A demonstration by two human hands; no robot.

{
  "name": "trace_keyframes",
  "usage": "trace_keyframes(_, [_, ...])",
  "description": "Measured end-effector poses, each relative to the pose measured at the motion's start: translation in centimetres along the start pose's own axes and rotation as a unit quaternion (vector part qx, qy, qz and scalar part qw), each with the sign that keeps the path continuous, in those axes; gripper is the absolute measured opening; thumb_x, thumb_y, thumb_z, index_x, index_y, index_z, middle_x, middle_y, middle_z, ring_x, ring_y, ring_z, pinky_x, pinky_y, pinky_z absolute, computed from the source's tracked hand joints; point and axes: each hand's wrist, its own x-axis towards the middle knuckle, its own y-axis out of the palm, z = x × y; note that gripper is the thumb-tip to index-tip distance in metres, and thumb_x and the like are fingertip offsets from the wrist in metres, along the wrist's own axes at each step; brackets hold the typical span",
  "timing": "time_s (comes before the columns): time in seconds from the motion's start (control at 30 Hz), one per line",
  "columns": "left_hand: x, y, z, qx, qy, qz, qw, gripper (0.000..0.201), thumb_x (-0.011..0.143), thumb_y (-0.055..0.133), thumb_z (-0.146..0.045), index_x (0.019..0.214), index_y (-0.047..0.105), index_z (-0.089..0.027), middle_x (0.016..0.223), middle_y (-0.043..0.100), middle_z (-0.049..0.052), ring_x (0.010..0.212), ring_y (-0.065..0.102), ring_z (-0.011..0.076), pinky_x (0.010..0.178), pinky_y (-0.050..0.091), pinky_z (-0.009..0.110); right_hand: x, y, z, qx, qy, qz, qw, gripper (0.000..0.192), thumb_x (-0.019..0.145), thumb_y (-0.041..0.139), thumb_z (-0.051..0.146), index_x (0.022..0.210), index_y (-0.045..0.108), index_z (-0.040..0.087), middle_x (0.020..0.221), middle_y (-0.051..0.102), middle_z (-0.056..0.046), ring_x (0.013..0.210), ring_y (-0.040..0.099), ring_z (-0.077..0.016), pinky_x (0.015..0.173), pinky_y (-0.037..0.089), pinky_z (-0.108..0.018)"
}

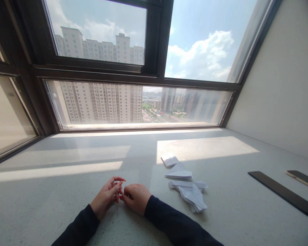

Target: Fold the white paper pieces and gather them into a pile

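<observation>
My left hand (108,195) is over the pale stone sill, its fingers loosely bent and apart, with red-painted nails. Nothing shows between its thumb and index finger. Against its fingertips rests my right hand (137,198), curled closed with the knuckles up. What the right fingers hold, if anything, is hidden. To the right of the hands lie folded white papers: a small folded square (169,159), a folded triangular piece (179,171) and an overlapping pile of folded paper (191,195). Neither hand touches the papers.
A long dark flat strip (283,193) lies at the right, with a second dark flat object (303,179) beyond it. Dark window frames (154,82) border the speckled sill (74,191). A white wall (279,89) bounds the right side.
</observation>
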Motion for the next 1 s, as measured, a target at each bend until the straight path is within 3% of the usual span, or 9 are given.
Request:
trace_keyframes(0.3, [0.8, -0.4, 0.6, 0.021, 0.015, -0.015, 1.000, 0.048, 0.061, 0.057, -0.043, 0.097, 0.036, -0.018, 0.051, 0.048, -0.007, 0.035, 0.042, 0.0051, 0.039, 0.037, 0.019, 0.0, 0.0, -0.1, 0.009, -0.017, 0.016, 1.000, 0.017, 0.071, 0.048, 0.032, 0.066, 0.056, 0.017, 0.061, 0.056, 0.001, 0.056, 0.047, -0.0093, 0.049, 0.029, -0.020])
trace_keyframes(0.4, [0.6, -0.3, 0.4, 0.030, 0.017, -0.014, 0.999, 0.046, 0.063, 0.055, -0.043, 0.096, 0.037, -0.018, 0.051, 0.048, -0.007, 0.035, 0.042, 0.0047, 0.039, 0.037, 0.019, -1.1, -1.7, -0.1, 0.035, -0.048, 0.015, 0.998, 0.018, 0.068, 0.052, 0.036, 0.071, 0.056, 0.018, 0.065, 0.055, 0.000, 0.061, 0.048, -0.0100, 0.058, 0.035, -0.019])
trace_keyframes(0.47, [0.4, -0.2, 0.3, 0.032, 0.017, -0.011, 0.999, 0.044, 0.063, 0.054, -0.044, 0.095, 0.038, -0.018, 0.052, 0.048, -0.007, 0.035, 0.041, 0.0043, 0.039, 0.037, 0.018, -2.4, -3.5, -0.8, 0.039, -0.046, -0.028, 0.998, 0.025, 0.068, 0.052, 0.041, 0.078, 0.056, 0.019, 0.077, 0.055, -0.002, 0.073, 0.049, -0.0126, 0.067, 0.037, -0.023])
trace_keyframes(0.6, [0.3, -0.1, 0.3, 0.030, 0.024, -0.008, 0.999, 0.042, 0.064, 0.054, -0.043, 0.093, 0.040, -0.017, 0.052, 0.047, -0.007, 0.036, 0.040, 0.0039, 0.039, 0.037, 0.018, -6.0, -7.2, -4.7, -0.029, 0.034, -0.103, 0.994, 0.037, 0.070, 0.042, 0.051, 0.092, 0.054, 0.023, 0.099, 0.051, -0.006, 0.095, 0.044, -0.0193, 0.081, 0.033, -0.033])
trace_keyframes(0.7, [0.4, -0.1, 0.4, 0.025, 0.026, -0.011, 0.999, 0.041, 0.064, 0.054, -0.042, 0.093, 0.040, -0.017, 0.052, 0.047, -0.007, 0.037, 0.039, 0.0036, 0.039, 0.037, 0.017, -8.9, -8.4, -9.2, -0.134, 0.124, -0.117, 0.976, 0.053, 0.064, 0.042, 0.059, 0.108, 0.046, 0.028, 0.118, 0.042, -0.006, 0.110, 0.033, -0.0250, 0.090, 0.023, -0.042])
trace_keyframes(0.87, [0.6, -0.1, 0.6, 0.024, 0.030, -0.013, 0.999, 0.038, 0.065, 0.053, -0.041, 0.092, 0.041, -0.017, 0.051, 0.046, -0.007, 0.036, 0.038, 0.0032, 0.039, 0.037, 0.017, -11.4, -7.5, -14.7, -0.213, 0.210, -0.095, 0.949, 0.068, 0.064, 0.037, 0.063, 0.123, 0.026, 0.032, 0.133, 0.022, -0.003, 0.119, 0.017, -0.0277, 0.092, 0.014, -0.050])
trace_keyframes(1.0, [0.6, -0.1, 0.6, 0.027, 0.036, -0.014, 0.999, 0.037, 0.065, 0.053, -0.039, 0.092, 0.040, -0.016, 0.051, 0.047, -0.007, 0.035, 0.038, 0.0028, 0.039, 0.036, 0.016, -9.4, -6.7, -15.2, -0.180, 0.230, -0.036, 0.956, 0.066, 0.067, 0.028, 0.063, 0.125, 0.022, 0.030, 0.132, 0.024, -0.004, 0.119, 0.020, -0.0271, 0.091, 0.017, -0.051])
